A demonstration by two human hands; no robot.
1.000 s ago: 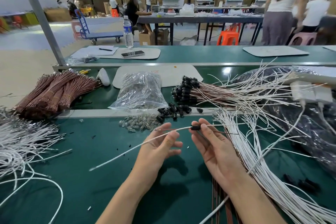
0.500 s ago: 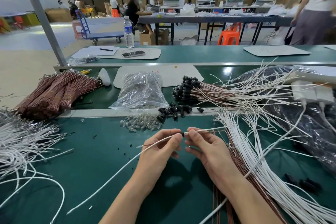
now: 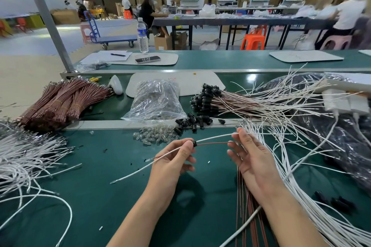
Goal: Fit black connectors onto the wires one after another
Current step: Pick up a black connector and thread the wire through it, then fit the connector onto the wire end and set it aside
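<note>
My left hand (image 3: 172, 160) pinches a small black connector (image 3: 194, 143) threaded on a white wire (image 3: 212, 137) and a thin red-brown wire (image 3: 212, 143). My right hand (image 3: 251, 156) holds both wires by their right part, fingertips near the white wire. The white wire's free end trails down-left over the green table (image 3: 100, 196). Loose black connectors (image 3: 192, 122) lie just beyond the hands. A finished bundle of wires with black connectors (image 3: 206, 96) lies behind them.
A clear bag of small bulbs (image 3: 156, 100) and spilled bulbs (image 3: 154, 136) sit ahead. Brown wire bundles (image 3: 60, 102) lie at left, white wires (image 3: 24, 156) at far left and a white wire pile (image 3: 301, 196) at right. A black plastic bag (image 3: 341, 136) is far right.
The hands have drawn apart. The connector has stayed with my left hand while my right hand slid rightward along the wires, exposing the red-brown wire between them.
</note>
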